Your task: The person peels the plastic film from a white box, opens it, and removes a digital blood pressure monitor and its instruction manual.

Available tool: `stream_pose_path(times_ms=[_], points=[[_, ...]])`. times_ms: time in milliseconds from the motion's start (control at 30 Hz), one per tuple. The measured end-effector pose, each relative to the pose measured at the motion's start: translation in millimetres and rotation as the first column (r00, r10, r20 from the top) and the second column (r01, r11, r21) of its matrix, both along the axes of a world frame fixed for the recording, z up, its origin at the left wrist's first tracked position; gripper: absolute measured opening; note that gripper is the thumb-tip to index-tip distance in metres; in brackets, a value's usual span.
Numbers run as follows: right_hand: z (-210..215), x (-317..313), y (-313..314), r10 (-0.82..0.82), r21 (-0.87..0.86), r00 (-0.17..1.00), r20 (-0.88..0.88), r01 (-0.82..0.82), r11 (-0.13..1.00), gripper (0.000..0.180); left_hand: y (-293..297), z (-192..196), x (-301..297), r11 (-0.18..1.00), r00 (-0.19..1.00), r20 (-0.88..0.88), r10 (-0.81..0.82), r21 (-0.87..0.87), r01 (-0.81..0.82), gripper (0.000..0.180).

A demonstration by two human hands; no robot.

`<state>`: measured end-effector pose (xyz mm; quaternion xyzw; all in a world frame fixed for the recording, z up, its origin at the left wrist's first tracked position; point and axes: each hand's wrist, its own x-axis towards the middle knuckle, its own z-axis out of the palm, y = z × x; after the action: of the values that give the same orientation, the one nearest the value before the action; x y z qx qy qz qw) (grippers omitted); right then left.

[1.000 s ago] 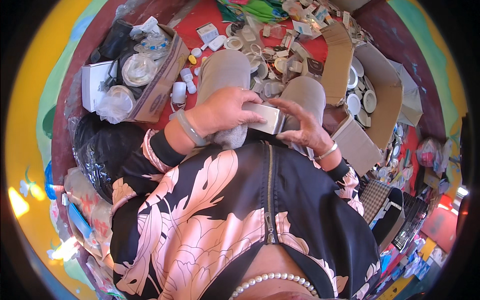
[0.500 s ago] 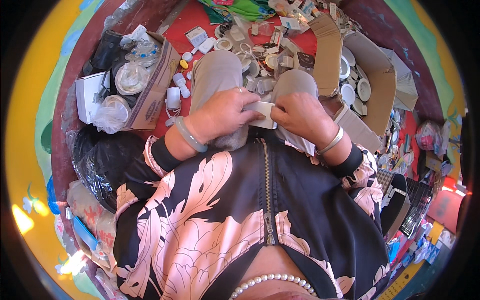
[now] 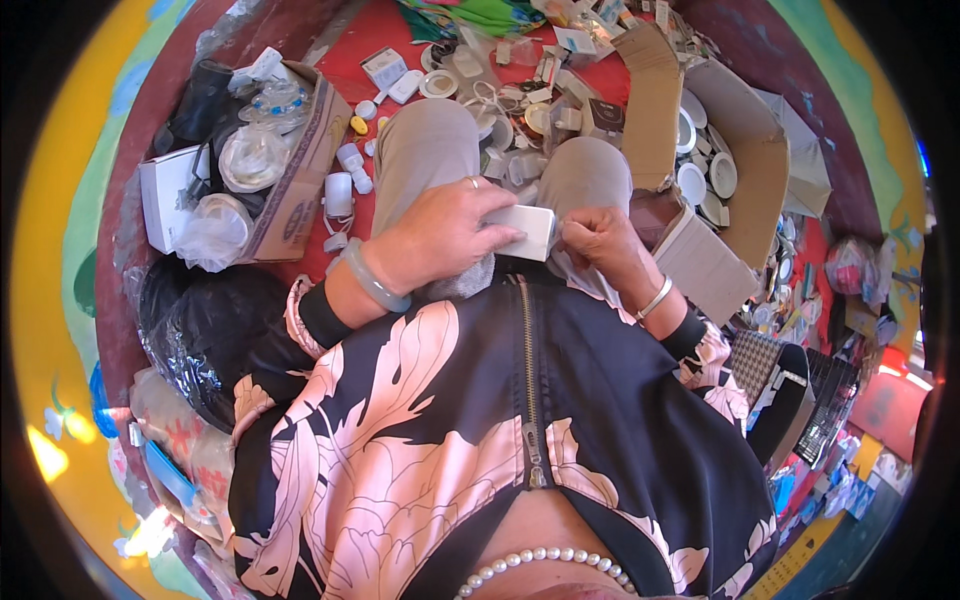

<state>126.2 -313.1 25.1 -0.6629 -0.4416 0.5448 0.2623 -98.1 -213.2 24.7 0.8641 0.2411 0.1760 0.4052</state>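
Over my lap, my left hand [image 3: 445, 232] grips a small white box [image 3: 528, 233] by its left end, thumb in front and fingers behind. My right hand [image 3: 605, 245] is just to the right of the box, apart from it by a small gap. Its fingers are curled in and pinched together; whether something tiny sits between them cannot be made out. Both hands are above my knees in grey trousers [image 3: 425, 150].
Left stands a carton [image 3: 300, 190] of wrapped goods, beside a black plastic bag [image 3: 215, 335]. Right is an open carton [image 3: 755, 150] with round white lamps [image 3: 692, 183]. Ahead, small boxes and white fittings litter a red cloth [image 3: 335, 75]. A dark wire basket [image 3: 828, 405] stands at the right.
My right hand has come off the right end of the white box and moved a little right and down. The left hand still holds the box, now more exposed.
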Motion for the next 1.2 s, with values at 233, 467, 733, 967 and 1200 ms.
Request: stream_pose_path(times_ms=[233,467,733,967,1200], points=[[1,-6,-32,-0.284,-0.200,0.911,-0.299,0.231,0.952,0.025,-2,1,1,0.998,1.000,0.006,0.006,-0.056,-0.006,0.034],[23,-1,-47,-0.048,-0.034,0.992,-0.121,0.044,0.998,0.023,-4,4,1,0.998,1.000,-0.009,0.015,-0.060,-0.015,0.035],[19,-6,-24,0.046,0.590,0.923,0.382,-0.281,0.757,0.041,-6,16,-2,0.990,0.994,-0.086,-0.072,0.116,0.082,0.059],[15,-2,-16,0.257,0.521,0.803,0.537,-0.555,0.648,0.012,-13,17,0,0.955,0.947,-0.315,0.059,0.295,0.038,0.065],[38,-28,-6,0.187,0.490,0.928,0.323,-0.333,0.806,0.018,-3,12,13,0.935,0.965,-0.248,0.087,0.353,0.006,0.061]])
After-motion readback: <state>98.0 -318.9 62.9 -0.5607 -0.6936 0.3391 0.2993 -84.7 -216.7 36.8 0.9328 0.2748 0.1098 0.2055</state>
